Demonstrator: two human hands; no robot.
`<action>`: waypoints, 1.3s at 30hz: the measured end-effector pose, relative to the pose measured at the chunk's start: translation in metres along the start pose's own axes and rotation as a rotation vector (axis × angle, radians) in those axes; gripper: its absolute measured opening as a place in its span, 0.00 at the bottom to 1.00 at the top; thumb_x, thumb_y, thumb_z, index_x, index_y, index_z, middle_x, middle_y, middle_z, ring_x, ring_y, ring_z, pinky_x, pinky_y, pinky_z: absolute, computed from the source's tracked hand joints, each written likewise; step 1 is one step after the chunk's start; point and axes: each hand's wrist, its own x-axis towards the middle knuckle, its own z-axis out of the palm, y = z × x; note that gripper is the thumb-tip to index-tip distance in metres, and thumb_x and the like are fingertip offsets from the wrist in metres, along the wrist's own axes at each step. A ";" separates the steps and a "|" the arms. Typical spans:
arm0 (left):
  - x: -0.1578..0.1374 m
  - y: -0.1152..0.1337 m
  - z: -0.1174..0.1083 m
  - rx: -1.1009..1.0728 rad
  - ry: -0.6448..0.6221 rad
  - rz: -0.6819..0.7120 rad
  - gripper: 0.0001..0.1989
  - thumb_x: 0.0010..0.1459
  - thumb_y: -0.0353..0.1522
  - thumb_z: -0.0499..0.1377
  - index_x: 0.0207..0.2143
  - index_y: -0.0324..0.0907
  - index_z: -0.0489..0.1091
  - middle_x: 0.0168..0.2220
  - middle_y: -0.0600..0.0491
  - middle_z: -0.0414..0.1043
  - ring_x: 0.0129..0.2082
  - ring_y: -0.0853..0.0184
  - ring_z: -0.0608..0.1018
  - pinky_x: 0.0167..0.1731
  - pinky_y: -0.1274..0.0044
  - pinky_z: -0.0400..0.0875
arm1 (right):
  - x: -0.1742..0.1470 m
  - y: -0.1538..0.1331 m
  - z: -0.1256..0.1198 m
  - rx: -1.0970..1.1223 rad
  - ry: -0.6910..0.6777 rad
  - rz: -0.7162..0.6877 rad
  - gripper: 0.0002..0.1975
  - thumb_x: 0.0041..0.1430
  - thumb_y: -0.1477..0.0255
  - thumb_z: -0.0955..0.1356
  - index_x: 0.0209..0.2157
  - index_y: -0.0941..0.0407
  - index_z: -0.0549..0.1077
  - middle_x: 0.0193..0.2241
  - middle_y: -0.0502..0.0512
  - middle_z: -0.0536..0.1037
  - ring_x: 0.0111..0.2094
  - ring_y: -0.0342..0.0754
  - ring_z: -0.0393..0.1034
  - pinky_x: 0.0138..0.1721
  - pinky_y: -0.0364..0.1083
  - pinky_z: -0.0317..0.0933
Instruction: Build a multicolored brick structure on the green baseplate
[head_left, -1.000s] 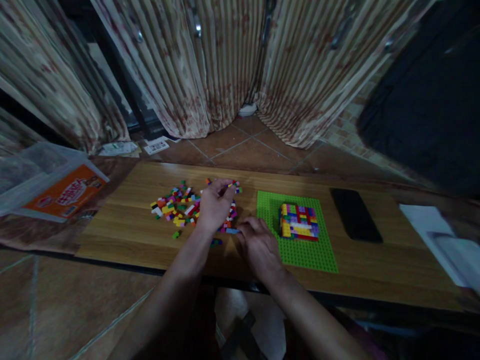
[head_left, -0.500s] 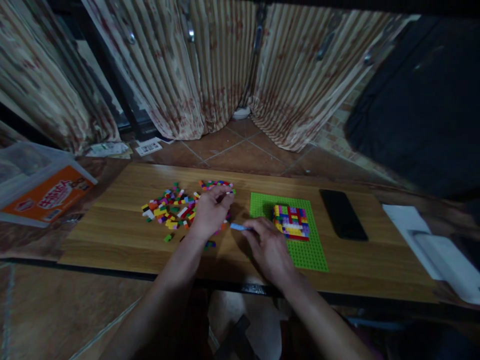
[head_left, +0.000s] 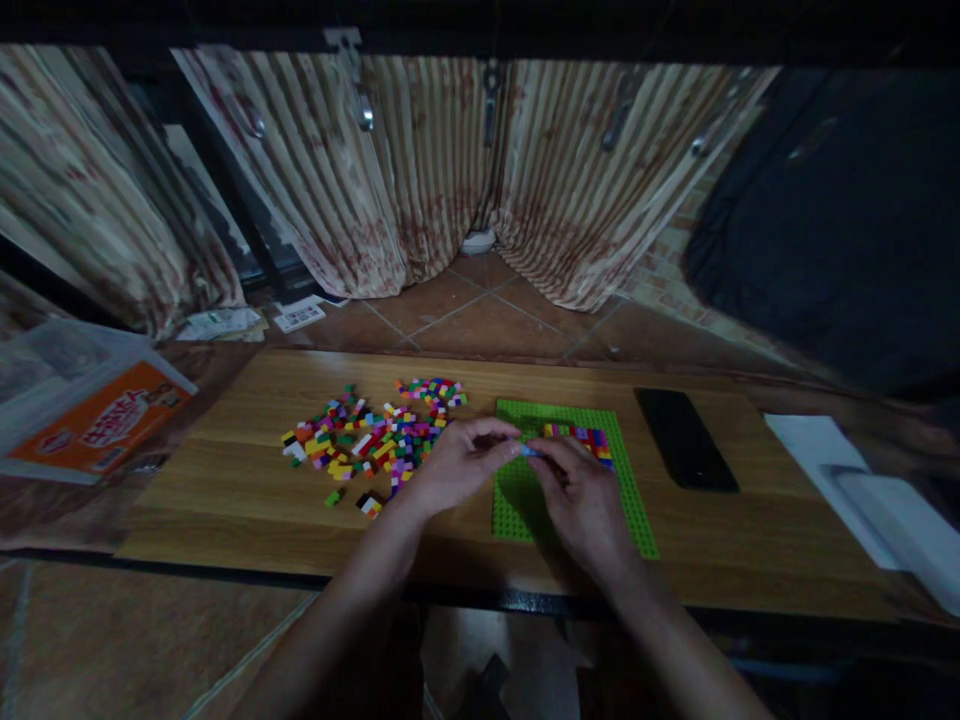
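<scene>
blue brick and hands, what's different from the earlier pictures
The right hand has carried the blue brick rightward from beside the loose bricks to over the green baseplate. The left hand has come rightward off them, its fingertips now at the brick. The black phone and baseplate stay put.

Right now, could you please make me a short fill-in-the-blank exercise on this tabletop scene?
1. The right hand holds a small ____ brick, with the left hand close beside it.
2. The studded baseplate is coloured ____.
3. In the picture, the loose bricks lie to the ____ of the baseplate.
4. The label on the clear box has an ____ background.

Missing words: blue; green; left; orange.
</scene>
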 end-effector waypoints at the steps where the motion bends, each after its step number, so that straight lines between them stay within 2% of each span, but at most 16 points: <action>1: 0.000 -0.001 0.002 0.009 -0.028 0.000 0.10 0.56 0.35 0.61 0.39 0.40 0.76 0.34 0.52 0.77 0.33 0.69 0.75 0.37 0.76 0.69 | 0.000 0.000 -0.001 0.000 0.006 0.006 0.09 0.63 0.71 0.63 0.39 0.55 0.75 0.36 0.55 0.78 0.39 0.50 0.72 0.42 0.49 0.66; 12: 0.000 -0.003 0.017 0.008 -0.002 0.038 0.08 0.56 0.34 0.60 0.36 0.41 0.76 0.31 0.53 0.76 0.31 0.69 0.74 0.34 0.77 0.69 | -0.001 0.014 -0.017 0.059 0.018 0.038 0.11 0.63 0.63 0.65 0.39 0.52 0.76 0.40 0.55 0.79 0.44 0.51 0.74 0.44 0.51 0.67; 26: 0.002 -0.005 0.025 0.037 -0.007 0.017 0.07 0.56 0.33 0.59 0.34 0.40 0.75 0.28 0.55 0.74 0.27 0.71 0.72 0.29 0.79 0.65 | -0.004 0.026 -0.034 0.062 0.015 0.037 0.09 0.61 0.67 0.65 0.39 0.51 0.77 0.39 0.55 0.80 0.42 0.51 0.74 0.43 0.51 0.68; 31: 0.004 -0.007 0.027 0.077 -0.026 0.037 0.07 0.56 0.32 0.59 0.36 0.41 0.75 0.30 0.54 0.75 0.29 0.71 0.73 0.31 0.78 0.66 | -0.002 0.031 -0.044 0.071 -0.029 0.041 0.10 0.61 0.68 0.65 0.38 0.52 0.77 0.38 0.55 0.79 0.41 0.50 0.74 0.42 0.50 0.68; 36: 0.004 -0.009 0.029 0.149 -0.024 0.018 0.07 0.56 0.32 0.58 0.36 0.42 0.76 0.30 0.55 0.76 0.27 0.71 0.74 0.29 0.78 0.67 | 0.001 0.044 -0.062 0.077 -0.017 0.120 0.10 0.59 0.64 0.67 0.36 0.53 0.78 0.38 0.55 0.78 0.38 0.49 0.73 0.41 0.49 0.67; 39: 0.005 -0.012 0.030 0.194 -0.017 0.028 0.07 0.57 0.32 0.58 0.36 0.43 0.76 0.30 0.55 0.77 0.27 0.70 0.74 0.28 0.78 0.68 | 0.001 0.053 -0.071 0.102 -0.011 0.164 0.11 0.57 0.62 0.69 0.36 0.53 0.79 0.40 0.56 0.76 0.40 0.49 0.72 0.41 0.50 0.67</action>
